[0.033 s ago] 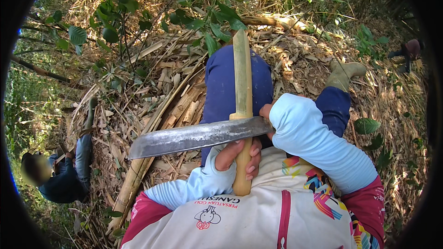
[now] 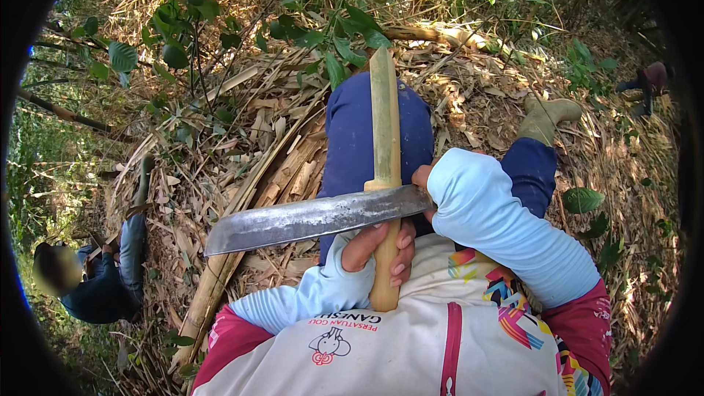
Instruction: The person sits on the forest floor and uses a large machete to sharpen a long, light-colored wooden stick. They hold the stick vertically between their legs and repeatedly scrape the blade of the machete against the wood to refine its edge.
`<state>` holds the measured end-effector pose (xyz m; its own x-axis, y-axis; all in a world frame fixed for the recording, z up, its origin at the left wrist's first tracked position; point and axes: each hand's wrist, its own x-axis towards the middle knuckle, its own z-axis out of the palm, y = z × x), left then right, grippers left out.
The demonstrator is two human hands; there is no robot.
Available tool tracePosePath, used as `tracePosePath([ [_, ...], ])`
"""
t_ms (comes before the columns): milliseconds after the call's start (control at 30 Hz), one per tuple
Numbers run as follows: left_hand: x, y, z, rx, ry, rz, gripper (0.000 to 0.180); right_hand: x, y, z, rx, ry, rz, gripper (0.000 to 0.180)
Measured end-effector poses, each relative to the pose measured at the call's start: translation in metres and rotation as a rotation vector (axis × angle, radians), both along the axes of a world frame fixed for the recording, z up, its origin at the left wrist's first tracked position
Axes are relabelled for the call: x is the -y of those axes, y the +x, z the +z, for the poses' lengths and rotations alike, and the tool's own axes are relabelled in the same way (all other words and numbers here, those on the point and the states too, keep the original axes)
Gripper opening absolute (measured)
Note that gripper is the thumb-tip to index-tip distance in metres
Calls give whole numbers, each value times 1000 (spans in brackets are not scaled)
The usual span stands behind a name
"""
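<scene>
My left hand is closed around the lower part of a carved bamboo piece. This pale piece points away from my body over my bent left knee; it has a notch about midway and a thicker, rounded lower part. Across it lies the broad, worn steel blade of a machete, its tip toward the left, touching or very near the bamboo just below the notch. At the blade's right end, my right hand is closed on the machete. A pale blue sleeve hides most of that hand and the handle.
Dry leaves and split bamboo strips cover the ground. A long pole lies left of me. Another person sits at the far left; part of someone else shows far right. Leafy branches hang ahead.
</scene>
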<state>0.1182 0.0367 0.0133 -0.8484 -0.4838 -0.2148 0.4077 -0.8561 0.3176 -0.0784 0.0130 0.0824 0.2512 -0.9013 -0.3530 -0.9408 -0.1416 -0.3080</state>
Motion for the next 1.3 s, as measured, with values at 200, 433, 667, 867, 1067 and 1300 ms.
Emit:
tracePosePath([
  [200, 1, 5, -10, -73, -17, -63, 38, -6, -2, -4, 19, -80, 34, 27],
  [433, 2, 2, 4, -10, 8, -26, 34, -5, -4, -11, 16, -135, -18, 22],
  [667, 0, 0, 10, 70, -16, 24, 31, -3, -4, -8, 11, -125, -21, 24],
  [867, -1, 2, 3, 28, -17, 25, 26, 3, -2, -1, -7, -42, -3, 24],
  [1067, -1, 2, 3, -6, -14, 28, 24, 0, -3, -1, 3, -40, -9, 27],
  [1300, 0, 2, 6, 62, -37, -22, 33, 5, -2, 1, -45, 27, -15, 29],
])
